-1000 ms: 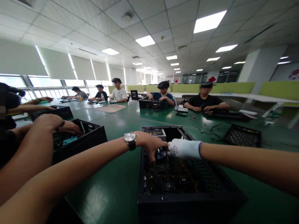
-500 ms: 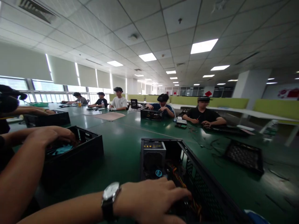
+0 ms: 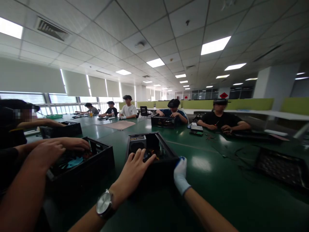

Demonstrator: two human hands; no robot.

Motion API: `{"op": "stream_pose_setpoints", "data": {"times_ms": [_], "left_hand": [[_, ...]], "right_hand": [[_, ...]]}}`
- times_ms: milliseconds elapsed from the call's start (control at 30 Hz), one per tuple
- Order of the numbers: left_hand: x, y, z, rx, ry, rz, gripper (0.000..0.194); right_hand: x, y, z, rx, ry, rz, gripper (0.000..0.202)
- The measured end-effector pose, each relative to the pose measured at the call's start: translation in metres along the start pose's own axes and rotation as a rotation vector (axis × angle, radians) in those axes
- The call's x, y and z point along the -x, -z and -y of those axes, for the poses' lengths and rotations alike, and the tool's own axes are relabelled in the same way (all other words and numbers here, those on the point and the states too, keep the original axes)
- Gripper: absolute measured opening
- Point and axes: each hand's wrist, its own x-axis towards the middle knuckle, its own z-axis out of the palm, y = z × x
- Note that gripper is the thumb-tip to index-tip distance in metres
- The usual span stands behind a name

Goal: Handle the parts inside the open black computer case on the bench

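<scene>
A black open computer case (image 3: 154, 172) lies on the green table in front of me. Inside it sit a grey power supply (image 3: 138, 143) and orange-yellow wires (image 3: 156, 156). My left hand (image 3: 132, 172), bare with a silver watch at the wrist, is hooked over the near rim, fingers bent into the opening. My right hand (image 3: 181, 174), in a white glove with blue fingertips, grips the near right corner of the case. Part of the case's inside is hidden behind my left fingers.
At left, another person's hands (image 3: 48, 151) reach into a second black case (image 3: 96, 164) with a light-blue fan. A black tray-like panel (image 3: 281, 166) and loose cables (image 3: 241, 158) lie at right. Several people work along the table's far side.
The computer case has turned and now sits farther from me and more to the left. My right hand has come into view on its corner. My left hand has drawn back to the near rim.
</scene>
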Motion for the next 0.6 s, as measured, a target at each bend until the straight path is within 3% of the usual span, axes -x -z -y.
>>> {"op": "stream_pose_setpoints", "data": {"times_ms": [100,167,300,433,600], "left_hand": [[0.0,-0.011,-0.01,0.11,0.006,-0.101,0.06],[0.003,-0.025,-0.028,0.228,-0.034,-0.118,0.049],[0.018,-0.075,-0.06,0.38,-0.106,-0.053,0.046],[0.023,-0.123,-0.075,0.469,-0.107,0.061,0.044],[0.005,-0.143,-0.081,0.525,-0.136,0.103,0.034]], "right_hand": [[-0.028,-0.01,0.017,0.028,-0.113,0.039,0.059],[-0.019,-0.013,0.012,0.039,-0.097,0.068,0.058],[0.046,-0.011,-0.032,0.081,0.013,0.197,0.048],[0.12,0.003,-0.087,0.099,-0.107,0.33,0.056],[0.176,0.03,-0.127,0.002,-0.265,0.506,0.061]]}}
